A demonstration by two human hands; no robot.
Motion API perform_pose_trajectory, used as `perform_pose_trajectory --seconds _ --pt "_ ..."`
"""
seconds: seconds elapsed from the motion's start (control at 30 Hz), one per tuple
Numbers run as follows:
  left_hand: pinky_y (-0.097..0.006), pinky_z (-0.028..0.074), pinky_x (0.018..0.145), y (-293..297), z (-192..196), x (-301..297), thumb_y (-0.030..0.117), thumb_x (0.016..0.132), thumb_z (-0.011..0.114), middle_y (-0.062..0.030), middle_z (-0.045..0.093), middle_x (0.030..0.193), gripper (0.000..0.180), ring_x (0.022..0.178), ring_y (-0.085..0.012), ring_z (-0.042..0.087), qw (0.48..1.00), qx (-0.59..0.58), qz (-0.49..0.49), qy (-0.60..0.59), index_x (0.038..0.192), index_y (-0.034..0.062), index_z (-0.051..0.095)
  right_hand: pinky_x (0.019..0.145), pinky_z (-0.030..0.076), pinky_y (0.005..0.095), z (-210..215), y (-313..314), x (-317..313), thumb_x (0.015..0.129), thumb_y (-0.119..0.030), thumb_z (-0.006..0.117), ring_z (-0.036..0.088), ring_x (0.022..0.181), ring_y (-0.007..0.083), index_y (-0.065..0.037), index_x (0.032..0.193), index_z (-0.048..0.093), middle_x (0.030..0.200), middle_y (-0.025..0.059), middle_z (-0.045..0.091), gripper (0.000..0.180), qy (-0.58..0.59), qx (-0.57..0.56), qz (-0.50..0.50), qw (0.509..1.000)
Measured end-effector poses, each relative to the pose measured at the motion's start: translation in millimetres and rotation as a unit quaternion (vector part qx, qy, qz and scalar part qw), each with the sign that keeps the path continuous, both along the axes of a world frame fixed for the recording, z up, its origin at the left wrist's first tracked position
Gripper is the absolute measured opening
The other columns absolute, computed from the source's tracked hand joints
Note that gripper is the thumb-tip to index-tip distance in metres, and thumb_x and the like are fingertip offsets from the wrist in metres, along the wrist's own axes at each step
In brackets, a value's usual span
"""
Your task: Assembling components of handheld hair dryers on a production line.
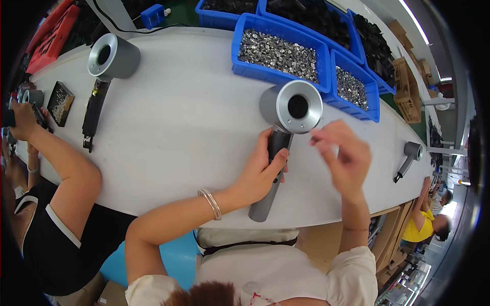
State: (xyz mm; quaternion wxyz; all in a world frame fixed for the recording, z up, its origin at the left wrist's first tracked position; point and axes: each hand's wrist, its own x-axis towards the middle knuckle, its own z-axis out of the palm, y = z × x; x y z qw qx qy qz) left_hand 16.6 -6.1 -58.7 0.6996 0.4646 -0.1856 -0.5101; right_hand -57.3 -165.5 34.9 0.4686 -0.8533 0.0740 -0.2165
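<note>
Hair dryer (pixel 284 135) lies on the white table (pixel 173 132) directly before you, its long grey handle running from the near table edge up and slightly right to the round silver head, whose open end faces the camera. Your left hand (pixel 261 171) is clamped around the handle just below the head, while your right hand (pixel 343 155) hovers just right of the head, thumb and fingers pinched nearly together; whether they hold a small part cannot be told. Beyond the head stands a blue bin of small metal parts (pixel 278 51).
</note>
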Motion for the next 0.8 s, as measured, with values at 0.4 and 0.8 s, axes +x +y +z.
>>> perform_pose_trajectory --seconds 0.4,0.8 --pt "-0.034 0.047 0.083 3 5 2 0.034 0.096 0.043 -0.0093 0.047 0.117 0.055 0.095 -0.0168 0.054 1.000 -0.004 -0.003 0.016 0.138 0.0046 0.026 0.065 0.042 0.0350 -59 30 -10 0.063 -0.002 0.075 0.054 0.080 0.0242 -0.002 0.096 0.069 0.089 0.0057 0.059 0.033 -0.114 -0.357 -0.050 0.926" --pt "-0.040 0.037 0.095 18 25 29 0.027 0.092 0.046 -0.0177 0.048 0.119 0.045 0.111 -0.0271 0.045 0.886 -0.014 0.150 -0.438 0.122 -0.0059 0.046 0.062 0.050 0.0305 -58 80 -55 0.075 -0.005 0.069 0.062 0.071 0.0155 0.000 0.127 0.039 0.087 0.0084 0.061 0.060 0.215 0.224 -0.084 0.947"
